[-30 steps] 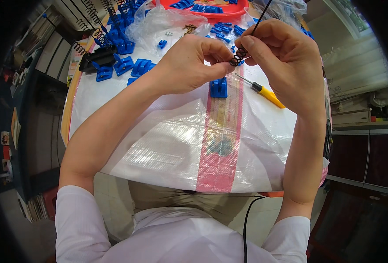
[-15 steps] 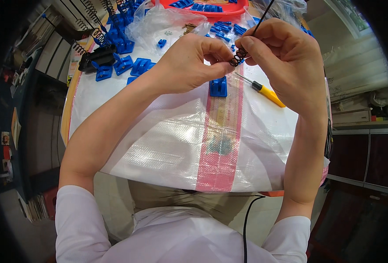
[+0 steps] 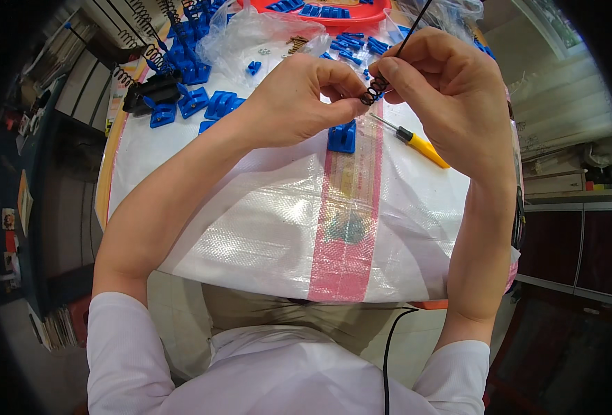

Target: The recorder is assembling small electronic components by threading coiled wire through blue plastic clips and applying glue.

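Legible text: none.
Sheet [image 3: 250, 228], white: pink-edged band [image 3: 340, 277] bearing faint yellowish print [image 3: 353, 162], too blurred to read; below this, a rounded blue-green mark [image 3: 345, 227], indistinct.
Cabinet [image 3: 537, 346], dark red, at right: one small pale oval badge [image 3: 590, 311], lettering, if any, too small to tell.

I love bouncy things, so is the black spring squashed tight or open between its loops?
Open: the black spring shows gaps between its visible loops. Cannot tell where the left hand and right hand cover it.
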Demonstrator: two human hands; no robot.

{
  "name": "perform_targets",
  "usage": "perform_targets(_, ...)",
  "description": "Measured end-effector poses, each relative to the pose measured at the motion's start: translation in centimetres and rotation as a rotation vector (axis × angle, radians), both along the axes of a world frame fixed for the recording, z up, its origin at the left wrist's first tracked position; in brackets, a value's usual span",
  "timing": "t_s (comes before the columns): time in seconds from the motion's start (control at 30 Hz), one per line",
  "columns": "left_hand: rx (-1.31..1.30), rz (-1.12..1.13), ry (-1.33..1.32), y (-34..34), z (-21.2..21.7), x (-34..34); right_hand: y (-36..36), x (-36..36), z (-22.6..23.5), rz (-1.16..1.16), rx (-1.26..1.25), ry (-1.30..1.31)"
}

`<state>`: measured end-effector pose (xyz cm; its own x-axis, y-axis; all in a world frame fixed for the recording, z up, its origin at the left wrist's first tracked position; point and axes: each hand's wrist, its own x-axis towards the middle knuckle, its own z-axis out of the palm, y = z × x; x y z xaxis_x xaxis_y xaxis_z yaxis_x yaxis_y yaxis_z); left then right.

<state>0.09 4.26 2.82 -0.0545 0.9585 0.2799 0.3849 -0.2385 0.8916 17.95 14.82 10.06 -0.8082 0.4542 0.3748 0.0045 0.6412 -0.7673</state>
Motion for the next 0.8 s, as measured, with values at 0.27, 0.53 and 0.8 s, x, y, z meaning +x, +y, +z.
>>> perform_targets(0.27, -0.008, -0.009, -0.012, 0.01, -0.09, 0.00, 0.09, 0.00, -0.03, 0.011, 0.021, -0.014)
perform_targets(0.53, -0.006, 0.002, -0.019, 0.03, -0.13, 0.04, 0.01, 0.04, 0.18, -0.003, 0.022, -0.024)
perform_targets(0.8, -0.023, -0.015, -0.018, 0.03, 0.07, -0.15, 0.10, 0.08, 0.19, -0.010, 0.022, -0.017)
